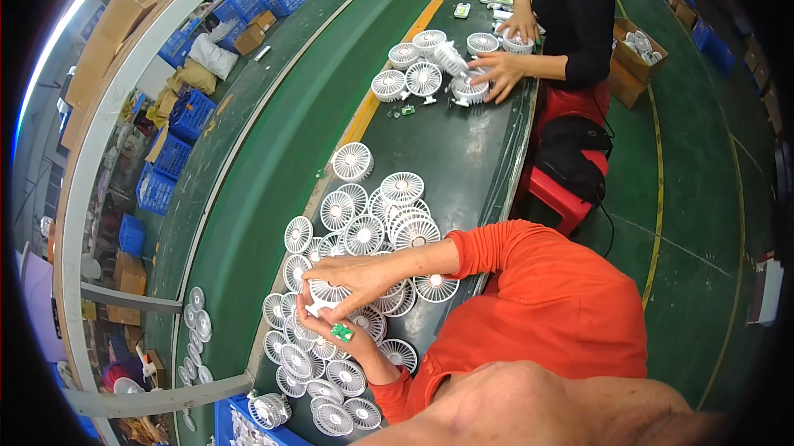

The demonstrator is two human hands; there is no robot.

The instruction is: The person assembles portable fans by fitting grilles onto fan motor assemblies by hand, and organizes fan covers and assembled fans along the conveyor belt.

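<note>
Both of my hands are on one small white fan head (328, 294) with a short stem. My right hand (368, 277) closes over it from above, thumb bent toward the stem. Below it, my left hand (357, 345) cups the same fan head, its fingers partly hidden behind. A small green circuit board (341, 332) rests on my left hand near the thumb side. Round white slotted fan grilles (364, 234) lie in a loose heap around and beneath both hands on the dark worktable (463, 189).
Across the table a co-worker in black (571, 16) handles white fan heads (423, 79). A green conveyor belt (273, 148) runs alongside, with a metal frame (124, 301) beyond it. A blue crate (236, 425) with white parts stands at the bottom; a red stool (562, 189) stands by the co-worker.
</note>
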